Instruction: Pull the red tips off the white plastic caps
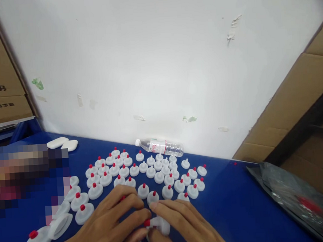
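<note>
Left hand [118,218] pinches a red tip [147,222], right hand [186,221] grips its white cap [164,226], apparently to steady it (low over blue table [232,211]); other caps [95,192] lie flat, likely for stability.

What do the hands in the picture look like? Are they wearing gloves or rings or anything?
The left hand and right hand are both bare, with slim fingers. I can't see any gloves, rings, bracelets or watch, and no sleeves show.
</note>
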Demonstrator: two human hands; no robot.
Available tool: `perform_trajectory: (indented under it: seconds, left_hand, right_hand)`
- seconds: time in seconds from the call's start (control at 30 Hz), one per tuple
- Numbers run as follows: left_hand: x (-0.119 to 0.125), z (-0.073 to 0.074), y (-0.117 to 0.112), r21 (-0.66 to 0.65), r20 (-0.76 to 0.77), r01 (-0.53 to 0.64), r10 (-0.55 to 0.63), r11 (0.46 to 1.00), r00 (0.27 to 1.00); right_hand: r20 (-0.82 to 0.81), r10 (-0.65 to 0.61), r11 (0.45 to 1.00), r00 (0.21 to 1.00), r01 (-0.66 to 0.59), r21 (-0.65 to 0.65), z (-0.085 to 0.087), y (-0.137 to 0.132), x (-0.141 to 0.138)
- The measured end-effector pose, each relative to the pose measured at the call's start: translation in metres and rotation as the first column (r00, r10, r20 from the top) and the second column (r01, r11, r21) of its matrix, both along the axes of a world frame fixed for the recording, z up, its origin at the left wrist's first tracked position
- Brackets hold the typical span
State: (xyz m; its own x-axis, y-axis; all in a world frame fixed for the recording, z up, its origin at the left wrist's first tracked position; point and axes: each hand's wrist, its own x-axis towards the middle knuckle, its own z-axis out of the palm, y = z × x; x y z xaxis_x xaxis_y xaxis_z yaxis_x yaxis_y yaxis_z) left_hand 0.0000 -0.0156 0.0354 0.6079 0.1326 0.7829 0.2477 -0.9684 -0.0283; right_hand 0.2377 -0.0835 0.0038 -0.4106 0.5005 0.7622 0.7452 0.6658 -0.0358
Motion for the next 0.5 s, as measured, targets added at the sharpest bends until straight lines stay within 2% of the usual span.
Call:
perform_trajectory:
  seconds: [0.07, 0.13, 0.23, 0.33, 0.5]
  left_hand:
    - [-0.001, 0.003, 0.003, 0.011, 0.019, 0.0, 0.0, 1.0, 1.0]
    - [-0.003, 0.003, 0.007, -0.011, 0.018, -0.001, 0.001, 1.0, 1.0]
    - [-0.006, 0.0, 0.014, -0.063, 0.015, -0.007, 0.008, 0.998, 1.0]
    - [-0.007, -0.004, 0.017, -0.094, -0.005, -0.017, 0.016, 0.995, 1.0]
    - [-0.008, -0.006, 0.014, -0.097, 0.011, -0.004, 0.005, 0.995, 1.0]
  right_hand:
    - [0.119, -0.016, 0.999, 0.993, 0.01, 0.05, 0.009, 0.002, 0.011]
    - [0.165, -0.065, 0.996, 0.984, 0.053, 0.073, 0.017, 0.005, 0.018]
    - [0.098, -0.177, 0.981, 0.979, 0.168, 0.093, 0.022, 0.011, 0.025]
    - [0.069, -0.289, 0.954, 0.955, 0.282, 0.101, 0.018, 0.019, 0.034]
    - [0.103, -0.396, 0.908, 0.912, 0.406, -0.102, 0.003, 0.031, 0.05]
